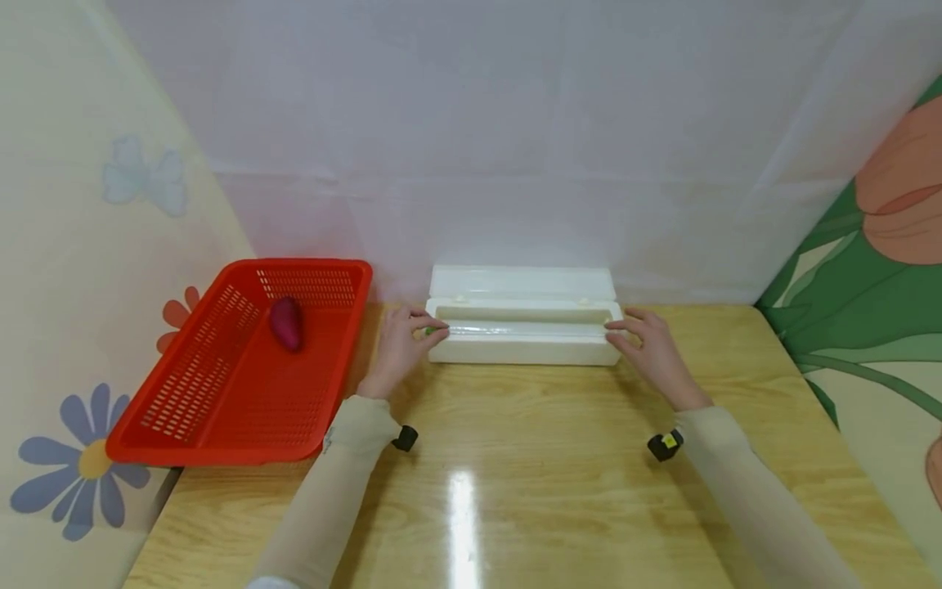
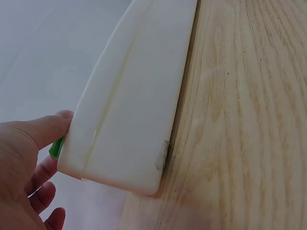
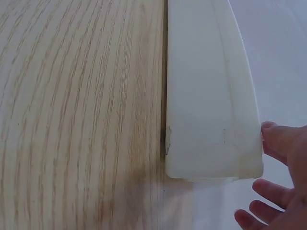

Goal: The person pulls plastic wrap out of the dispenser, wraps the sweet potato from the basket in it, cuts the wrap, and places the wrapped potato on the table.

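Note:
A long white cling film box (image 1: 524,352) stands near the back of the table, its lid (image 1: 522,282) raised behind it. A glossy strip of film (image 1: 526,329) runs along the opening, between the fingertips of both hands. At the box's left end my left hand (image 1: 403,339) pinches with thumb and forefinger; a small green piece (image 2: 57,147) shows between them. The right hand (image 1: 651,348) pinches likewise at the right end, its other fingers (image 3: 264,209) spread loosely. The box hides what lies between the fingertips in both wrist views.
A red plastic basket (image 1: 257,458) stands on the left with a purple sweet potato (image 1: 286,324) inside. The wooden table (image 1: 545,474) extends in front of the box, and a pale cloth wall (image 1: 515,147) rises close behind it.

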Action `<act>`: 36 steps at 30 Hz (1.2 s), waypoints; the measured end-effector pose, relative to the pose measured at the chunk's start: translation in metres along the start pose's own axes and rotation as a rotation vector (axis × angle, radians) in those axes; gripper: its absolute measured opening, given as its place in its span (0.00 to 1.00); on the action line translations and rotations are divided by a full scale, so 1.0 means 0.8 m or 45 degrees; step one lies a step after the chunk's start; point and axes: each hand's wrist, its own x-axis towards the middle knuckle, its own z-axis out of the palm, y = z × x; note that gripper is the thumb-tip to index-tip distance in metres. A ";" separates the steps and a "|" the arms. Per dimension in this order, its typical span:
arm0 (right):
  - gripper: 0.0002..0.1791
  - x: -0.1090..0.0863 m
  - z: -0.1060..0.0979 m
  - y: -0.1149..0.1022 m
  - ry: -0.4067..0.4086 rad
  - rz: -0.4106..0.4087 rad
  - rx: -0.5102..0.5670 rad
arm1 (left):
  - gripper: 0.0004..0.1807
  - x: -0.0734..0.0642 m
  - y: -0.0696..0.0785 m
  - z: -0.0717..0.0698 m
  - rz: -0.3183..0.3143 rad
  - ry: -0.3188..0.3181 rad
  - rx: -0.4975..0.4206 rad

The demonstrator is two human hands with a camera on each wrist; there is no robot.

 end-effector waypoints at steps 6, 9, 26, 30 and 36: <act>0.15 0.007 0.001 0.000 0.012 -0.002 0.011 | 0.08 0.003 0.001 -0.005 0.011 0.014 -0.025; 0.15 0.009 0.002 0.000 0.025 0.008 0.003 | 0.09 0.005 0.001 -0.004 -0.004 0.013 -0.013; 0.11 0.016 0.013 -0.010 0.087 -0.010 -0.054 | 0.12 0.006 0.020 0.004 -0.133 -0.011 0.099; 0.10 0.017 0.016 -0.008 0.126 0.000 -0.043 | 0.12 0.006 0.022 0.007 -0.153 -0.010 0.076; 0.09 0.017 0.020 -0.006 0.203 -0.025 -0.007 | 0.11 0.008 0.025 0.006 -0.136 0.031 0.053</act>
